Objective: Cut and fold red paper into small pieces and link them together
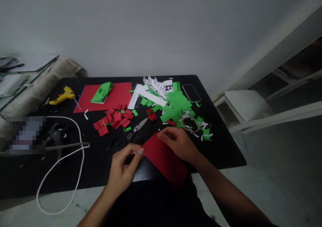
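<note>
A red sheet of paper (163, 156) is held between my two hands at the table's front edge, its lower end hanging toward my lap. My left hand (124, 165) pinches its left corner between thumb and fingers. At the upper right edge, my right hand (179, 143) grips the same sheet, fingers curled and partly hidden. Just beyond the paper lie scissors (137, 128) with dark handles. A pile of small red paper pieces (117, 118) sits to their left, with a few green bits among them.
Green paper scraps (177, 103) and white strips (153, 98) cover the back right, beside a phone (191, 93) and a ring (190, 124). A yellow glue gun (64, 95), red sheets (118, 98) and a folded green stack (102, 92) lie back left. A white cable (82, 166) loops over the front edge.
</note>
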The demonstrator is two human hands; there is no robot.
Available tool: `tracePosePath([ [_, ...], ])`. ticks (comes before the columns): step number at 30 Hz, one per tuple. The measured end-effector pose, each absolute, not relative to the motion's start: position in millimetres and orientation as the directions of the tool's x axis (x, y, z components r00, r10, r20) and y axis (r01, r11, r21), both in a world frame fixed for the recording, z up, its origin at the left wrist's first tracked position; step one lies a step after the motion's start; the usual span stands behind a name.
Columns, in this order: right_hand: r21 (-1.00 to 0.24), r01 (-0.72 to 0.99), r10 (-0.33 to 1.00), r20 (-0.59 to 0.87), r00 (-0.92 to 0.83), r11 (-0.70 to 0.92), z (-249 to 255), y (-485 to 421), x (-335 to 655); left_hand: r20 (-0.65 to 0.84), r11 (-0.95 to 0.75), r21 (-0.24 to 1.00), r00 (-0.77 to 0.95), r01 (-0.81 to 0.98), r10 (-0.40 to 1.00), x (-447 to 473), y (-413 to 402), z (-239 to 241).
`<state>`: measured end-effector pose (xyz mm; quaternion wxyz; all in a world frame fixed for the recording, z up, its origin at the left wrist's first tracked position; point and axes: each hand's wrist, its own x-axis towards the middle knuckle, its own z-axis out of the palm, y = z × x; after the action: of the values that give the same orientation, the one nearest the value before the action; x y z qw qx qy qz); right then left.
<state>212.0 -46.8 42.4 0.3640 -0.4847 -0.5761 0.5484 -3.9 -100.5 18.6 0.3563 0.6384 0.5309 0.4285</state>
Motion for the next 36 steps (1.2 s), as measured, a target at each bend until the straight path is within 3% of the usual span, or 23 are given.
tracePosePath([
  [5,-0.969,0.217,0.924,-0.189,-0.332,-0.121,36.1,-48.8,218.2,0.153,-0.161,0.916,0.051,0.368,0.987,-2.5,-107.3,12.9],
  [10,-0.956,0.291,0.935,-0.127,-0.33,-0.027,36.4,-55.6,213.1,0.11,-0.164,0.91,0.16,0.381,0.981,-12.7,-102.5,14.2],
  [14,-0.928,0.364,0.868,-0.119,-0.481,0.075,32.4,-59.2,202.2,0.05,-0.156,0.902,0.261,0.403,0.964,-13.5,-96.5,13.6],
  [19,-0.918,0.379,0.795,-0.143,-0.59,0.115,25.3,-60.2,193.1,0.022,-0.134,0.901,0.265,0.413,0.964,-4.4,-96.9,5.0],
  [24,-0.9,0.427,0.775,-0.211,-0.596,0.084,24.3,-54.9,217.5,-0.001,-0.048,0.92,0.125,0.389,0.992,-19.2,-94.9,-3.4],
  [30,-0.739,0.666,0.84,-0.294,-0.456,0.103,21.4,-47.5,273.0,-0.028,0.041,0.894,-0.037,0.446,0.999,-33.1,-97.9,-18.7],
  [32,-0.652,0.747,0.916,-0.208,-0.344,0.132,16.2,-51.0,277.3,-0.011,0.027,0.848,-0.033,0.53,0.999,-27.5,-101.5,-24.3],
  [34,-0.577,0.801,0.98,0.001,-0.197,0.162,8.7,-59.0,271.8,0.048,-0.027,0.776,-0.016,0.63,0.999,-21.4,-104.0,-28.0],
  [36,-0.578,0.785,0.974,0.169,-0.154,0.224,0.2,-71.0,259.4,0.151,-0.099,0.67,-0.005,0.736,0.988,-17.3,-105.2,-28.8],
])
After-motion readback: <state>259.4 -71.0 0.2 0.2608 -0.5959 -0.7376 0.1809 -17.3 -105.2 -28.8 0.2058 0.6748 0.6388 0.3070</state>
